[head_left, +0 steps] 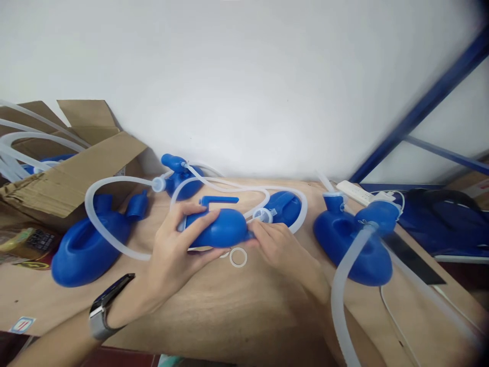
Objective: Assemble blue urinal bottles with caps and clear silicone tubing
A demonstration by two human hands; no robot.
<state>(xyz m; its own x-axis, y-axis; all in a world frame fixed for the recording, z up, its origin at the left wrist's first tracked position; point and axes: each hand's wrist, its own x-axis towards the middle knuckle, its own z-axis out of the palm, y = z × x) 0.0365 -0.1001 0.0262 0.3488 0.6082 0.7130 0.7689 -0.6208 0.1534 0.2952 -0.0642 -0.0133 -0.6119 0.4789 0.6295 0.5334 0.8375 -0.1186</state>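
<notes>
My left hand (179, 234) is wrapped around a rounded blue plastic urinal funnel (225, 228) over the middle of the table. My right hand (273, 242) pinches its narrow right end; the fingers hide whether a tube sits there. Just above the funnel a flat blue strip (221, 200) shows, and I cannot tell whether it is joined to it. Below lies a white ring (238, 257) on the wood. Behind my right hand rests a blue urinal bottle (288, 209), with a clear cap (263, 216) beside it and a whitish tube (303, 204) looping around.
More blue urinal bottles stand at left (89, 250), at the back (185, 183) and at right (344, 255). A loose blue funnel (136, 205) lies by the left one. The cardboard box (76, 171) holds tubes. A power strip (355, 192) sits back right, before a blue metal frame (420, 109).
</notes>
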